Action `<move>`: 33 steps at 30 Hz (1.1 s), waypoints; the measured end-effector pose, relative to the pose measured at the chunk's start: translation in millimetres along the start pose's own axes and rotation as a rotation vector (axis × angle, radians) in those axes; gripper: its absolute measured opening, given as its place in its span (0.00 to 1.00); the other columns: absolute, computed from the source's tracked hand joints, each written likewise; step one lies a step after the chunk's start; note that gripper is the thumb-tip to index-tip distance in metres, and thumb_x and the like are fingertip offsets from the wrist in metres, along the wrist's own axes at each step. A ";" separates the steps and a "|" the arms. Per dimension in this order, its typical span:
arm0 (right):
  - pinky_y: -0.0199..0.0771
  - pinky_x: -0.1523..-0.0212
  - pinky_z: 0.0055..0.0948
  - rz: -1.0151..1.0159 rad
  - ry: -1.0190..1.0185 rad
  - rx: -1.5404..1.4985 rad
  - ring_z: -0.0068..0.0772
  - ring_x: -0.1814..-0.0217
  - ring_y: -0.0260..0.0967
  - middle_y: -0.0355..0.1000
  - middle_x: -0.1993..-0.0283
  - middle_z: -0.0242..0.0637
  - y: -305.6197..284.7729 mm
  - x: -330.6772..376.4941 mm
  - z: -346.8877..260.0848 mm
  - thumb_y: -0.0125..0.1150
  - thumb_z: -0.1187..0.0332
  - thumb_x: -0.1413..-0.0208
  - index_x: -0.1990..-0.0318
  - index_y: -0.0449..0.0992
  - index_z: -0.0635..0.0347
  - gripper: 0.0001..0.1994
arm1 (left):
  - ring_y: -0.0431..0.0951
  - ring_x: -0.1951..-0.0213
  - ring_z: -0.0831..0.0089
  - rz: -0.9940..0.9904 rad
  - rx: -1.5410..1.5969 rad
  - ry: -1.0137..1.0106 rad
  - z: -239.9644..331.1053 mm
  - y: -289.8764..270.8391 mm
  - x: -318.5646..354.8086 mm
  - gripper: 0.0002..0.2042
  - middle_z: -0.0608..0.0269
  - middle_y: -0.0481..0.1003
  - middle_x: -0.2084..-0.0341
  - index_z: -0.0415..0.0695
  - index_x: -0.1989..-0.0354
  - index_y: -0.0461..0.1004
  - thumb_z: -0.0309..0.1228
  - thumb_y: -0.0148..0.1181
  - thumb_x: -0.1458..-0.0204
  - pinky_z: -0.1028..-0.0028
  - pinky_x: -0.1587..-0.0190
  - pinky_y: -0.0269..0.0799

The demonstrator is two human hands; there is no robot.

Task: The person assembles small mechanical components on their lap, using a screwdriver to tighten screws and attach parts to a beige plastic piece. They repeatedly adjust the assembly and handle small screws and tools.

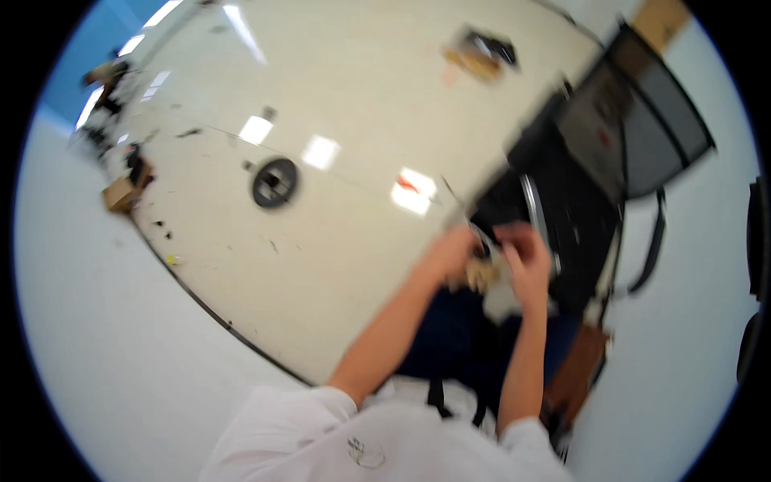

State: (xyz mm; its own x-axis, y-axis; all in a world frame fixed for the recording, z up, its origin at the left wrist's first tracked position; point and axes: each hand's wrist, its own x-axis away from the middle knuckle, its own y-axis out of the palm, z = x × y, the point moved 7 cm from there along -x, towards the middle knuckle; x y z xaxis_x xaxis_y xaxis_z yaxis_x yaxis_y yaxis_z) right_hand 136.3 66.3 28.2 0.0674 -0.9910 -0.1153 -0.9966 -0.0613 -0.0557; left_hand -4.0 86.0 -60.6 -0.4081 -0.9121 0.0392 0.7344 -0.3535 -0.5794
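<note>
We found both hands, left (451, 255) and right (526, 259), close together, gripping a small blurred tan object (483, 275) held between them.

Two hands (490, 257), one round floor plate (275, 182)

A small tan object (483, 275), blurred by motion, sits between the two hands, pinched at its left edge by the left hand (451, 255) and covered on the right by the right hand (526, 261). It looks light brown and blocky, perhaps wood or cardboard; its exact shape cannot be told. It hangs just in front of a dark bag (578, 201).
</note>
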 end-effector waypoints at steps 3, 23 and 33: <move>0.76 0.53 0.28 0.110 0.075 -0.082 0.29 0.54 0.76 0.72 0.46 0.53 -38.2 21.1 10.4 0.56 0.85 0.50 0.57 0.72 0.63 0.13 | 0.78 0.54 0.53 -0.121 0.040 0.090 24.2 33.1 -24.4 0.11 0.50 0.77 0.61 0.47 0.60 0.82 0.28 0.63 0.53 0.58 0.53 0.74; 0.67 0.79 0.19 0.217 -0.033 0.021 0.13 0.82 0.58 0.77 0.47 0.47 -77.7 16.6 126.9 0.53 0.62 0.30 0.47 0.74 0.64 0.14 | 0.82 0.62 0.54 0.130 0.016 0.159 13.3 21.1 -16.5 0.11 0.52 0.81 0.67 0.47 0.63 0.85 0.27 0.65 0.57 0.60 0.58 0.77; 0.66 0.76 0.19 0.173 0.280 -0.457 0.14 0.81 0.55 0.72 0.70 0.35 -37.5 28.2 63.2 0.47 0.59 0.27 0.55 0.75 0.66 0.17 | 0.81 0.63 0.61 -0.049 -0.069 0.081 46.4 -17.1 -1.6 0.11 0.56 0.79 0.66 0.44 0.62 0.86 0.27 0.72 0.57 0.66 0.58 0.77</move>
State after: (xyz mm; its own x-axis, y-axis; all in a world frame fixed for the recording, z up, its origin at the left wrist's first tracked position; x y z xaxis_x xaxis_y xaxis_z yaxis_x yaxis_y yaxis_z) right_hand 178.6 48.2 -35.6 -0.0520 -0.9811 0.1861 -0.9156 0.1212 0.3835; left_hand 9.2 83.9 -12.9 -0.4874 -0.8732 0.0050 0.6744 -0.3800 -0.6331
